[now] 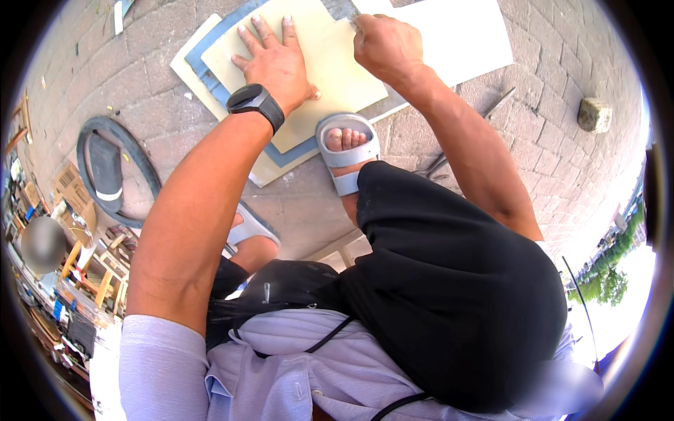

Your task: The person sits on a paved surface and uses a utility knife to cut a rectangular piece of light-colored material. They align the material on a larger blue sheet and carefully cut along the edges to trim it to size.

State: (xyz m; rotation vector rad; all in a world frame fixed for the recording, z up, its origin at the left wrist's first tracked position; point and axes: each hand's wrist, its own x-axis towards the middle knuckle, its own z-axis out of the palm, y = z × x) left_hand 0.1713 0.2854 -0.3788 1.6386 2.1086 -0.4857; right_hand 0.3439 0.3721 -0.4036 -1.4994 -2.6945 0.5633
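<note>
My left hand [274, 67] lies flat with fingers spread on a smooth cream sheet [326, 98], a watch on that wrist. Beneath it, a blue-edged sheet [291, 153] and another pale board [263, 170] stick out at the sides. My right hand [390, 45] is closed in a fist at the cream sheet's far right edge. Whatever it grips is mostly hidden; only a small greyish bit shows by the fingers. Beyond that fist stretches a white sheet [467, 31]. A foot in a grey sandal [347, 151] rests on the near right part of the stack.
Brick paving [554, 140] surrounds the sheets. To the left lies a black rubber ring [84, 158] with a dark, white-banded object [105, 168] inside. A long-handled metal tool [439, 163] lies partly behind my right forearm; a stone block [595, 115] sits farther right. Clutter and cardboard [74, 193] fill the far left.
</note>
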